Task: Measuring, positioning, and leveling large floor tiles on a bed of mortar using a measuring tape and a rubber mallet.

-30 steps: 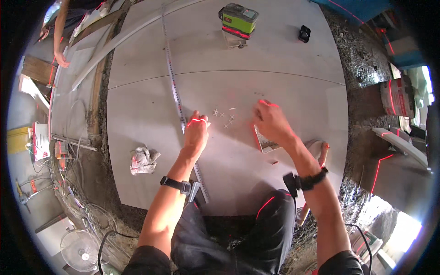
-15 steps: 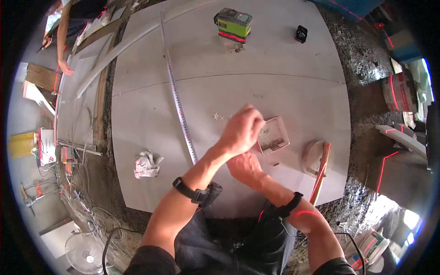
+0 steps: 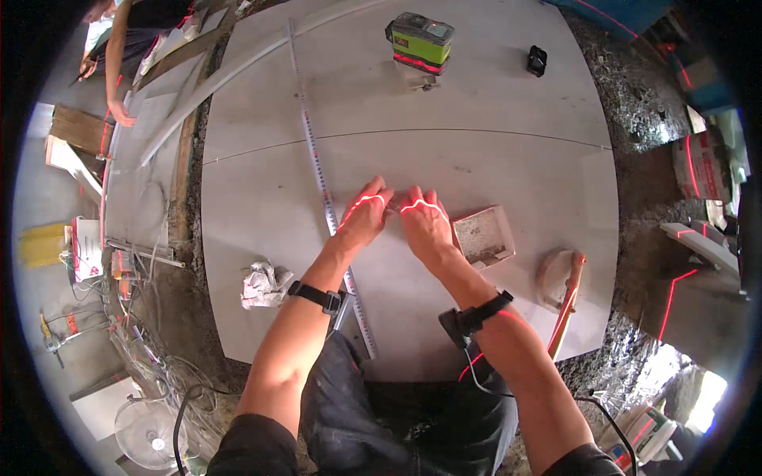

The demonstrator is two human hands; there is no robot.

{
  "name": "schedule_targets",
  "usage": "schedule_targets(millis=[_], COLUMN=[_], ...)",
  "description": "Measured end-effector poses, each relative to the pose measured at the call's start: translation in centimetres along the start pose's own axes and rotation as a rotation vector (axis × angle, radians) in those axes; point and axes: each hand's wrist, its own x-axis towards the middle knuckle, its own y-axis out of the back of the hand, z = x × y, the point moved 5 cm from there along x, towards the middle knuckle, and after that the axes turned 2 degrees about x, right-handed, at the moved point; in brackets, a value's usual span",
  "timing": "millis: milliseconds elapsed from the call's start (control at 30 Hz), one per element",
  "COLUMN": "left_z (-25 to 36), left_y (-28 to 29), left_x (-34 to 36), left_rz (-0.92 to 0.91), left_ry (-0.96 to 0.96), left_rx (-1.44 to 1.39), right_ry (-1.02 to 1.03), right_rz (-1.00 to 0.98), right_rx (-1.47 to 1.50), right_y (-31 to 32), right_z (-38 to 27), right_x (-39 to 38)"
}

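My left hand (image 3: 366, 214) and my right hand (image 3: 426, 226) are close together over the middle of large grey tiles (image 3: 270, 198), low over the surface. Both have curled fingers. A small greyish patch shows between the fingertips, too unclear to name. Red laser light crosses both hands. Left of my left hand runs a white measuring tape (image 3: 314, 155), passing under that forearm. A shallow open carton (image 3: 484, 236) with gritty bits inside stands beside my right hand. The small white tile-spacer crosses seen earlier are hidden now.
A green and black laser level (image 3: 421, 41) stands at the far side, left of a small black object (image 3: 536, 61). Crumpled wrapping (image 3: 265, 284) lies at left, and a round-headed tool with a wooden handle (image 3: 569, 293) at right. Another person's hand (image 3: 121, 113) is far left.
My hands have come apart from their crossed position; the left moved left and the right moved up beside it. The white crosses are now covered. The view has shifted slightly.
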Motion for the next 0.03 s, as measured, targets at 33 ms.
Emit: schedule_targets(millis=[33], left_z=[0.32], left_y=[-0.43], left_x=[0.34], left_rz=[-0.003], left_ry=[-0.011], left_rx=[-0.012], right_ry=[-0.031], right_rz=[0.098], right_rx=[0.063], right_y=[-0.39], right_z=[0.31], right_x=[0.22])
